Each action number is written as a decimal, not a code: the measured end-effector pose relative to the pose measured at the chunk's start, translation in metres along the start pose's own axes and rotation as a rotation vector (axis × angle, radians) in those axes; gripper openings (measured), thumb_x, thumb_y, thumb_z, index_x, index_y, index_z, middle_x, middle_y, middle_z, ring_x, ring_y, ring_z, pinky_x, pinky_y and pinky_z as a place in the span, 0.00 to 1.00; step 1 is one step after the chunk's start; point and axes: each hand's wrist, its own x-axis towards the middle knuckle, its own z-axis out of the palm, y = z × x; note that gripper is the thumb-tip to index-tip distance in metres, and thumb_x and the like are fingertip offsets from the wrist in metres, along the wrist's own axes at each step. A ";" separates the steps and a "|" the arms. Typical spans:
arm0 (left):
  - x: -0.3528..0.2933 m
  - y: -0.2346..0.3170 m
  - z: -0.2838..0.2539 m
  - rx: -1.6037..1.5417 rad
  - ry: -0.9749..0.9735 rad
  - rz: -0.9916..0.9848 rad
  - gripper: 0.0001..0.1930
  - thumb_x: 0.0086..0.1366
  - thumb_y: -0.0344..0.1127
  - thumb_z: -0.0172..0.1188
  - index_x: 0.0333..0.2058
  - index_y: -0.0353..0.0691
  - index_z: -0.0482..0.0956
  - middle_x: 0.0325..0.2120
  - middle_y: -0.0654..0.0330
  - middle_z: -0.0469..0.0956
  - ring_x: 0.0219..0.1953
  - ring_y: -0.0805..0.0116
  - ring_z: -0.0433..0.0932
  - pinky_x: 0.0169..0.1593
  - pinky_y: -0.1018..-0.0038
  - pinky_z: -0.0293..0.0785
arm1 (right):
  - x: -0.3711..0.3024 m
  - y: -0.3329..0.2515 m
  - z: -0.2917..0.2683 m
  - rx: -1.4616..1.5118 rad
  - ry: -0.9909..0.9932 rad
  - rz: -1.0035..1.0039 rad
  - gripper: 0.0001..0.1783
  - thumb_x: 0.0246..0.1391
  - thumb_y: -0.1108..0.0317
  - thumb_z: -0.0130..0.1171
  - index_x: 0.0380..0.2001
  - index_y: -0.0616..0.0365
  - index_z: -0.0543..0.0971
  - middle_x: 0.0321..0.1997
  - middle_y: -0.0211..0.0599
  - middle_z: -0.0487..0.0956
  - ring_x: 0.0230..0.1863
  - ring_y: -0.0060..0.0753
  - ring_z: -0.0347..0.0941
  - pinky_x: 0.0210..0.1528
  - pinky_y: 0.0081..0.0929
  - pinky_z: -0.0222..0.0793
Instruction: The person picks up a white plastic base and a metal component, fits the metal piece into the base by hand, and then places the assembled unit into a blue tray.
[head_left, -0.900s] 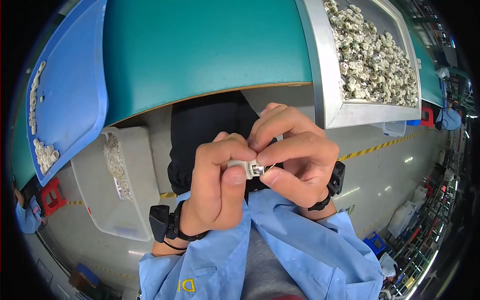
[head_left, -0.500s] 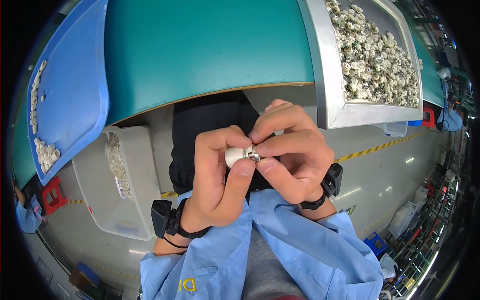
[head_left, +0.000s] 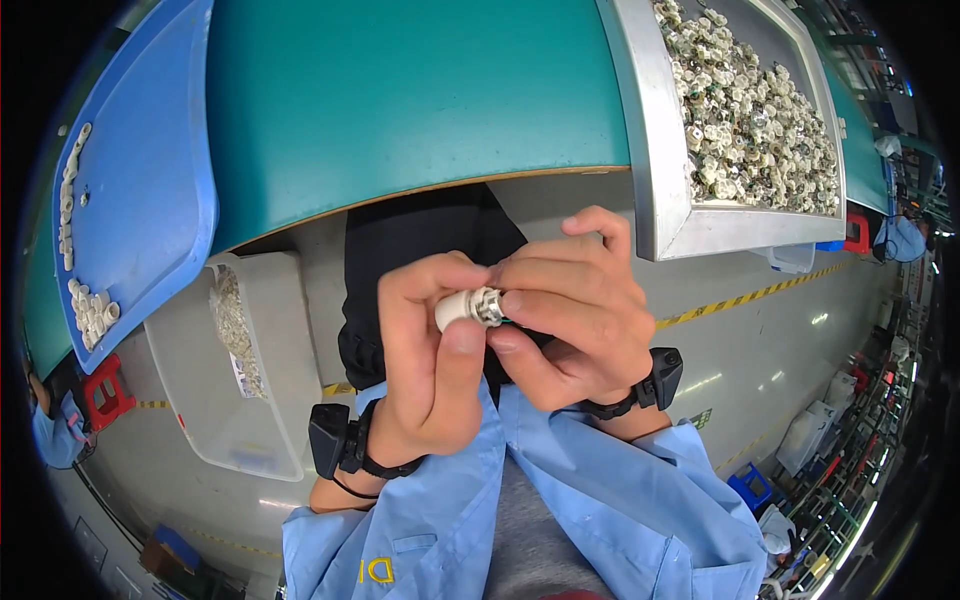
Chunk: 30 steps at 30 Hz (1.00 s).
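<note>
Held between the thumb and bent fingers of my left hand (head_left: 432, 350) is a small white lamp socket (head_left: 456, 310). It is a cylindrical shell, tilted, with shiny metal contact parts (head_left: 489, 304) at its right end. My right hand (head_left: 580, 320) meets that metal end with its fingertips and thumb closed around it. Its little finger is raised away from the others. The fingertips partly hide the metal parts, so I cannot tell how deep they sit in the shell. Both hands are above my lap, just in front of the table edge.
A green table (head_left: 420, 90) spans the front. At left lies a blue tray (head_left: 150, 180) with white cylindrical shells (head_left: 93, 312). To the right is a metal-framed tray (head_left: 662, 190) heaped with small white-and-metal parts (head_left: 755, 120). A clear plastic bin (head_left: 270, 440) stands below left.
The socket and my left hand have shifted slightly left. My right fingers have moved left and changed their grip at the metal end, with the little finger now lifted.
</note>
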 end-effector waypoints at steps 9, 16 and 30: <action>0.006 -0.001 -0.004 0.142 -0.145 0.160 0.19 0.75 0.32 0.48 0.58 0.26 0.63 0.38 0.53 0.71 0.35 0.73 0.66 0.38 0.74 0.65 | -0.002 -0.001 0.004 0.018 0.100 0.044 0.16 0.41 0.73 0.69 0.38 0.56 0.85 0.37 0.36 0.85 0.34 0.35 0.82 0.48 0.38 0.67; 0.002 0.002 -0.002 0.333 -0.159 0.192 0.20 0.76 0.36 0.43 0.58 0.26 0.63 0.43 0.51 0.72 0.36 0.73 0.68 0.41 0.75 0.67 | -0.001 -0.001 0.002 0.039 0.109 0.036 0.18 0.35 0.75 0.67 0.37 0.58 0.86 0.35 0.36 0.84 0.33 0.35 0.80 0.46 0.38 0.67; -0.010 -0.001 0.003 0.140 0.165 -0.171 0.17 0.75 0.31 0.50 0.57 0.28 0.64 0.40 0.52 0.78 0.38 0.69 0.74 0.46 0.72 0.71 | -0.016 0.006 0.029 -0.045 -0.011 0.074 0.22 0.39 0.75 0.66 0.44 0.61 0.83 0.37 0.40 0.82 0.36 0.41 0.78 0.47 0.43 0.69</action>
